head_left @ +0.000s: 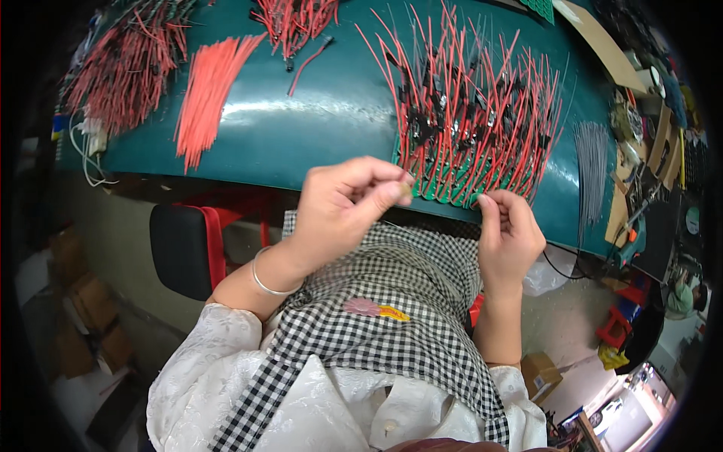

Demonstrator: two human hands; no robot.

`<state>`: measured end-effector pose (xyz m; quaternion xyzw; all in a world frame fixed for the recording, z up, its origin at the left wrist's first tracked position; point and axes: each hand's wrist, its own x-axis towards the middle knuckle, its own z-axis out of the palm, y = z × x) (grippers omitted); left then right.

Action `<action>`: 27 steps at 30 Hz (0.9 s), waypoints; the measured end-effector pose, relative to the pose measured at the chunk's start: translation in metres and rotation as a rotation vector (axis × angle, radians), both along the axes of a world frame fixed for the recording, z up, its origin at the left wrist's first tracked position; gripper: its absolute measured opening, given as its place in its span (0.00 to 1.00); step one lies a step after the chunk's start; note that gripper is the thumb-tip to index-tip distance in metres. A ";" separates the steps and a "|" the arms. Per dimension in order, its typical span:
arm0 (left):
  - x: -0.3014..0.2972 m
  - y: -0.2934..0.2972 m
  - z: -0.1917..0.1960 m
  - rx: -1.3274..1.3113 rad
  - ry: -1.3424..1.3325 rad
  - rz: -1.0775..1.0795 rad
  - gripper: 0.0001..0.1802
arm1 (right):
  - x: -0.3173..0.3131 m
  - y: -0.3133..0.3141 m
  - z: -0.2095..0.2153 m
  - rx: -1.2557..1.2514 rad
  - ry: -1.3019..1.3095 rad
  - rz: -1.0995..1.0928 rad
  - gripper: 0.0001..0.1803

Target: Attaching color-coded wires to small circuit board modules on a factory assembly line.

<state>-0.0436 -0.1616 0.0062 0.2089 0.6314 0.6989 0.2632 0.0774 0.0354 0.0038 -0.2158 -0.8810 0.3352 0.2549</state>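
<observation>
My left hand (pixel 343 200) is closed in a pinch above the table's near edge. A tiny yellowish bit shows at its fingertips, too small to name. To its right, my right hand (pixel 512 235) has thumb and index finger pressed together at the near edge of a row of green circuit boards (pixel 444 194). What lies between those fingers, if anything, is hidden. From the boards rise many red and black wires (pixel 482 113), dense and mostly upright, with black parts among them.
On the green table (pixel 301 128) lie a bundle of red wires (pixel 211 98), a tangled red wire heap (pixel 128 83), more red wires with black ends (pixel 297 22) and a grey wire bundle (pixel 591 173). A black-and-red chair (pixel 184 248) stands left; cardboard and tools crowd the right.
</observation>
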 end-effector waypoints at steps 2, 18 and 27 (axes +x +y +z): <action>0.008 0.006 0.008 -0.005 0.089 -0.058 0.06 | -0.001 -0.009 0.018 -0.147 0.020 0.057 0.06; -0.036 0.008 0.015 -0.272 0.938 0.016 0.03 | 0.025 0.006 0.019 -0.756 0.034 0.017 0.02; -0.135 -0.024 -0.015 -0.940 0.997 0.271 0.09 | 0.033 0.022 -0.015 -0.426 0.060 -0.090 0.05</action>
